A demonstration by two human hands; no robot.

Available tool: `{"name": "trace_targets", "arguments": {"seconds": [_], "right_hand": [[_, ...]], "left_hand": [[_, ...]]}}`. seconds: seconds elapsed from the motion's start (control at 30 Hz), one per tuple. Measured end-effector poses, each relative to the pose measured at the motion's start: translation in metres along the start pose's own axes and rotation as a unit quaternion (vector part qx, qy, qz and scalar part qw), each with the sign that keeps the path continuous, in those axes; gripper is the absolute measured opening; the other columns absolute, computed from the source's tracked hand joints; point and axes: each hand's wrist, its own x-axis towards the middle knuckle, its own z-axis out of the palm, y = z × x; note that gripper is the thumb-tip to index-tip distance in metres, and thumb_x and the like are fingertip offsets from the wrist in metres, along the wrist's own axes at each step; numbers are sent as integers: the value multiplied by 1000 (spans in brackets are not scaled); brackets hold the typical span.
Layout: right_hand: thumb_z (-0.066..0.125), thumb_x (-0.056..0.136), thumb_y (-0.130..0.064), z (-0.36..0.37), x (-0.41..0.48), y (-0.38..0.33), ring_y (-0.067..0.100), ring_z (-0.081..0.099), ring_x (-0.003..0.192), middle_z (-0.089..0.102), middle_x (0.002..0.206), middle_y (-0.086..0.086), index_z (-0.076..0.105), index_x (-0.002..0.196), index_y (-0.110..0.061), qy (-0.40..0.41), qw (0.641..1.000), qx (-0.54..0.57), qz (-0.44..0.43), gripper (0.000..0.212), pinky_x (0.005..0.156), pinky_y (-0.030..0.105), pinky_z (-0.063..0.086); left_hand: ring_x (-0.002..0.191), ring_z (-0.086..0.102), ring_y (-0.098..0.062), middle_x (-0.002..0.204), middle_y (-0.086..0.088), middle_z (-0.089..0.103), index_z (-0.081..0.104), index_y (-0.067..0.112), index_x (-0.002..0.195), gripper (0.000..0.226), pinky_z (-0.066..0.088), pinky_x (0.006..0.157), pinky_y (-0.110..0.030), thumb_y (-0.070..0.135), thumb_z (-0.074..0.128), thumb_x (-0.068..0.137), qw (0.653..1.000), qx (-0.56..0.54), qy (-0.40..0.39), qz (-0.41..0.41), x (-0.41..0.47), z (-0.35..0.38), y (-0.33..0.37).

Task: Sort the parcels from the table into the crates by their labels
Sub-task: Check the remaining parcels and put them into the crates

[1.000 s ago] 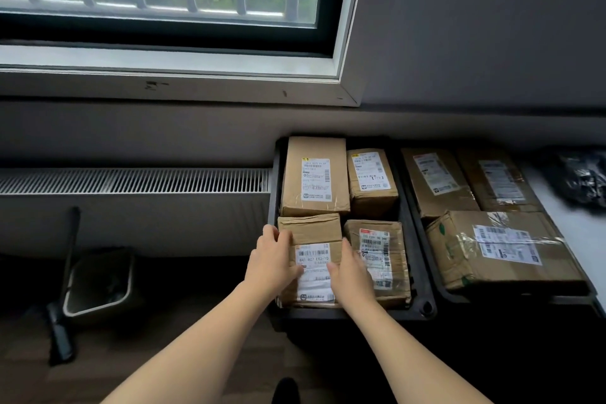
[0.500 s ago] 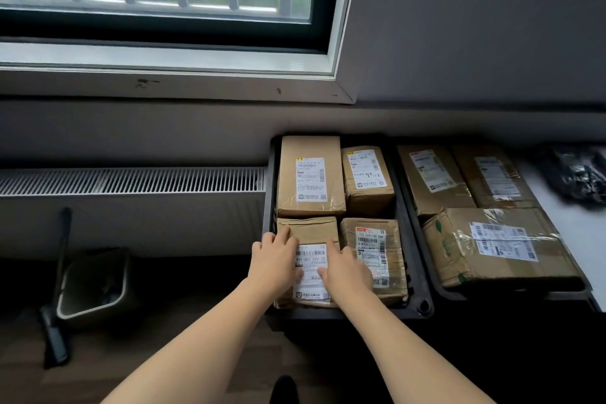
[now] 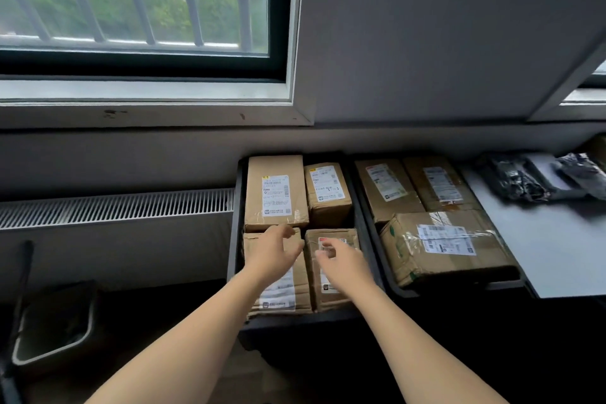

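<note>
Two dark crates stand side by side below the wall. The left crate holds several brown cardboard parcels with white labels. The front-left parcel lies flat in it, and my left hand hovers over its far end with relaxed fingers, holding nothing. My right hand hangs above the front-right parcel, fingers loosely curled and empty. The right crate holds three parcels, the nearest a large taped box.
A white table sits right of the crates with black plastic bags at its far end. A radiator grille runs along the left wall. A bin and a dark handle stand on the floor at left.
Both hands have let go of the front-left parcel, which now lies in the left crate, and they have lifted off it. The view has shifted slightly to the right.
</note>
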Motion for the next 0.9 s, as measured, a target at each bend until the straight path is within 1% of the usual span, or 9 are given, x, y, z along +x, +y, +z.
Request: {"name": "trace_targets", "arguments": {"seconds": [0.1, 0.23, 0.4, 0.53, 0.63, 0.7, 0.77, 0.83, 0.9], "right_hand": [[57, 99, -46, -28, -7, 18, 11, 59, 107, 67, 121, -5, 60, 131, -30, 12, 992, 124, 3, 36, 87, 27, 47], [58, 97, -53, -73, -21, 63, 9, 60, 112, 66, 121, -8, 59, 131, -31, 36, 979, 203, 2, 41, 95, 30, 49], [60, 94, -59, -163, -34, 124, 9, 60, 115, 65, 124, -8, 57, 132, -30, 100, 951, 293, -9, 48, 101, 38, 52], [61, 95, -51, -248, -51, 180, 11, 65, 110, 69, 115, -8, 63, 124, -29, 204, 924, 320, -45, 36, 99, 39, 54], [64, 90, -55, -295, -68, 225, 11, 68, 104, 72, 106, -8, 66, 113, -29, 265, 898, 347, -45, 35, 95, 39, 55], [64, 86, -57, -318, -80, 255, 13, 69, 104, 73, 106, -6, 66, 112, -30, 291, 883, 366, -33, 38, 92, 40, 58], [64, 94, -47, -340, -92, 286, 16, 68, 104, 72, 107, -3, 64, 114, -27, 303, 877, 372, -21, 28, 88, 40, 59], [66, 94, -45, -362, -99, 312, 18, 68, 102, 72, 106, -1, 64, 111, -28, 328, 867, 376, -14, 24, 84, 39, 58], [67, 91, -46, -388, -104, 335, 18, 68, 102, 71, 104, -1, 64, 109, -30, 351, 855, 382, -14, 24, 83, 39, 58]], "left_hand": [[102, 64, -9, 110, 8, 67, 64, 18, 123, 33, 52, 85, -24, 40, 60, 99, 993, -112, -28, 18, 0, 9, 42], [98, 67, -9, 104, 8, 71, 66, 24, 115, 28, 58, 89, -37, 46, 58, 99, 985, -154, -59, 43, 3, 43, 106], [101, 66, -9, 107, 7, 70, 65, 21, 119, 34, 56, 90, -32, 48, 59, 99, 975, -186, -53, 106, 3, 92, 216], [99, 68, -13, 107, 4, 70, 64, 22, 118, 29, 59, 88, -39, 44, 57, 100, 959, -233, -83, 135, 4, 138, 310], [97, 70, -16, 103, 1, 74, 65, 26, 110, 21, 59, 85, -41, 43, 56, 101, 947, -262, -115, 142, 2, 177, 361], [96, 70, -15, 104, 0, 74, 65, 28, 104, 17, 58, 86, -41, 42, 56, 101, 939, -283, -129, 148, -1, 203, 389], [94, 70, -13, 103, 1, 73, 64, 27, 102, 14, 57, 86, -40, 40, 57, 102, 930, -294, -150, 161, -3, 231, 420], [92, 68, -11, 102, 3, 71, 62, 26, 103, 13, 56, 87, -41, 38, 56, 102, 922, -300, -169, 175, -3, 253, 450], [89, 67, -10, 102, 2, 70, 62, 23, 105, 15, 55, 82, -38, 36, 56, 102, 914, -307, -184, 192, 1, 275, 482]]}}
